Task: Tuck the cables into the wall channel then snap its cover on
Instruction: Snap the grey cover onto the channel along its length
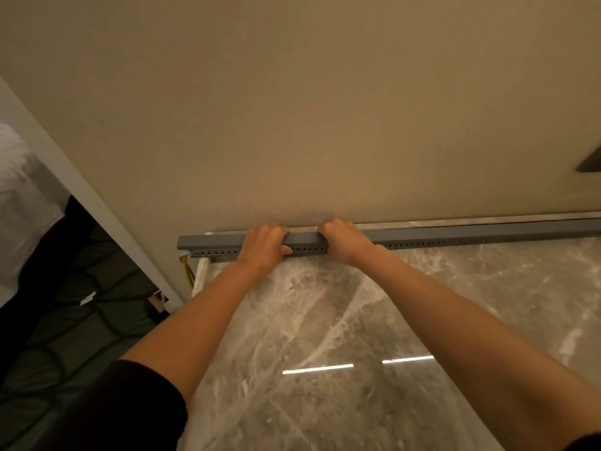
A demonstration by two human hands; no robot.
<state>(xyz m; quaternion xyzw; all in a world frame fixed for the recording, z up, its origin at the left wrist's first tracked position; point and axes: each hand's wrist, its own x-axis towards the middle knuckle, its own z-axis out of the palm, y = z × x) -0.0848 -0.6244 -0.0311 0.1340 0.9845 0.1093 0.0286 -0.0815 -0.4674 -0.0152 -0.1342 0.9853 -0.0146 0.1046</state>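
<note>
1. grey plastic cable channel [422, 244] runs along the foot of the beige wall [292, 109], its slotted side facing out above the marble floor [357, 320]. it reaches from near the wall's left corner to the right edge of the view.
2. a smooth grey cover [211, 239] lies along the top of the channel for its whole visible length, with the row of slots showing just beneath it.
3. my left hand [263, 244] grips the cover, fingers curled over its top edge toward the wall and thumb lying across the slotted side in front.
4. my right hand [344, 240] grips the cover just beside the left, knuckles up, fingers folded over the top edge. a short stretch of cover shows between the two hands.
5. a yellow cable [187, 271] hangs out below the channel's left end, by the wall corner. the cover hides whatever lies inside the channel.
6. both forearms reach forward bare, and a dark sleeve [130, 411] covers my left upper arm at bottom left.
7. two bright streaks of light [317, 368] reflect off the polished floor between my arms.
8. past the wall corner on the left lie dark quilted fabric [81, 336] and white cloth [19, 196].
9. a dark object [590, 162] juts in at the right edge against the wall, too cut off to name.
</note>
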